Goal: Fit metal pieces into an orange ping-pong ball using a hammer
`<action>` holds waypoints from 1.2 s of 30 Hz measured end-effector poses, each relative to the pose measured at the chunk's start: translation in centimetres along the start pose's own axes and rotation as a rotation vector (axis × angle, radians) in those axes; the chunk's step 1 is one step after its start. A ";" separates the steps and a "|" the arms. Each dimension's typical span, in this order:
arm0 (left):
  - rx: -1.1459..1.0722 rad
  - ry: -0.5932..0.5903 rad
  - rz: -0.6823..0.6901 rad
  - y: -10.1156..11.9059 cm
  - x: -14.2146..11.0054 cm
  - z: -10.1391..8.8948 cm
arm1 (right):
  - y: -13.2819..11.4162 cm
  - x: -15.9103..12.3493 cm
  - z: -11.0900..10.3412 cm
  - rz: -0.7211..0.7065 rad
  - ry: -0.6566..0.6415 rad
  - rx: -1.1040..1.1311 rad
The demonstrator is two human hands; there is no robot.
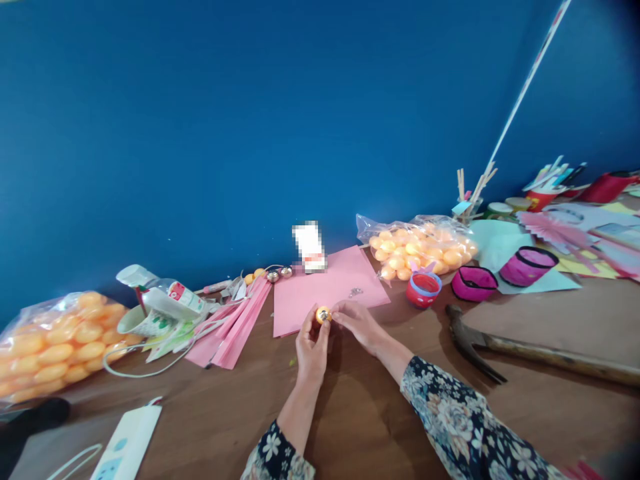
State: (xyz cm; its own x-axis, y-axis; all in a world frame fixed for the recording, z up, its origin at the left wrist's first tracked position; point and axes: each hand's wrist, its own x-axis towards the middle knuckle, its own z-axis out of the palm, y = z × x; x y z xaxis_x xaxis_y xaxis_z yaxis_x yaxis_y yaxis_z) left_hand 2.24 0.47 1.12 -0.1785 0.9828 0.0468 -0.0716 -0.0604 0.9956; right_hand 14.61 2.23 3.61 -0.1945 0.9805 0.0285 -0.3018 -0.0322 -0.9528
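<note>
My left hand (311, 347) grips a small orange ball (319, 312) between thumb and fingers, over the near edge of a pink paper sheet (300, 301). A silvery piece shows on the side of the ball facing me; its kind is too small to make out. From the right, my right hand (361, 323) meets the ball with thumb and forefinger pinched together. Whatever lies between those fingertips is hidden. A little pile of small metal pieces (355, 292) rests on the pink paper, just beyond my right hand.
Clear bags of orange balls lie at left (60, 347) and back right (420, 247). A claw hammer (530, 350), magenta fabric cups (474, 283) and a red cup (423, 291) are to the right. Leftward are folded pink paper strips (235, 333), a bottle (175, 297) and a power strip (127, 443).
</note>
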 end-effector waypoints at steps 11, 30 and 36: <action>0.000 -0.005 0.015 -0.4 0.1 -0.1 | 0.3 0.2 0.0 0.004 -0.011 0.010; -0.015 -0.013 0.033 -0.2 0.0 -0.1 | 0.2 0.3 0.0 0.006 -0.006 -0.019; -0.036 -0.021 0.020 -0.2 -0.1 -0.1 | 0.2 0.2 0.0 0.004 -0.018 -0.015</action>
State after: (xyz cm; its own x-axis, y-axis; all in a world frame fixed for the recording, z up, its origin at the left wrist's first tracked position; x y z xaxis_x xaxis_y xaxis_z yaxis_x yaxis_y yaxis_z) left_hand 2.15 0.40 0.92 -0.1599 0.9848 0.0682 -0.1037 -0.0855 0.9909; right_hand 14.52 2.47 3.41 -0.2128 0.9766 0.0298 -0.2869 -0.0333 -0.9574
